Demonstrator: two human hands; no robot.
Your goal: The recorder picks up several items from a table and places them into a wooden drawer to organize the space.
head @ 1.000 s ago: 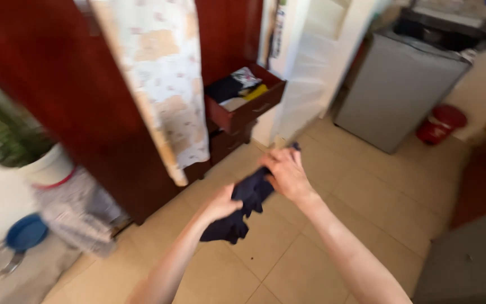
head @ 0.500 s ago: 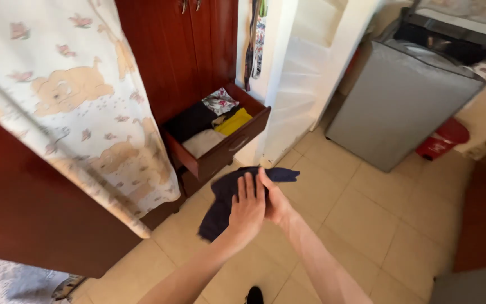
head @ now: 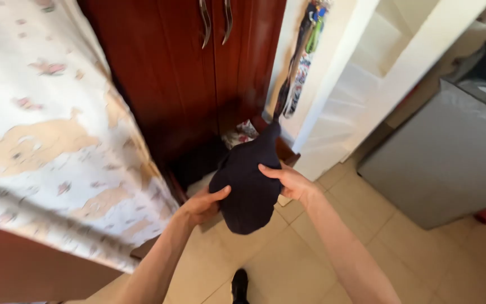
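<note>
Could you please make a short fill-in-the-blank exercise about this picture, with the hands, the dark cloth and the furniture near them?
1. Both hands, the left hand and the right hand, hold a dark ____ garment.
2. The garment is held above an open ____ of the red-brown wardrobe.
3. On the left hangs a pale printed cloth with ____ figures on it.
4. The floor is covered with beige ____.

Missing words: navy; drawer; bear; tiles

Navy garment (head: 250, 180), reddish-brown wardrobe (head: 170, 73), bear-print sheet (head: 46, 141).
</note>
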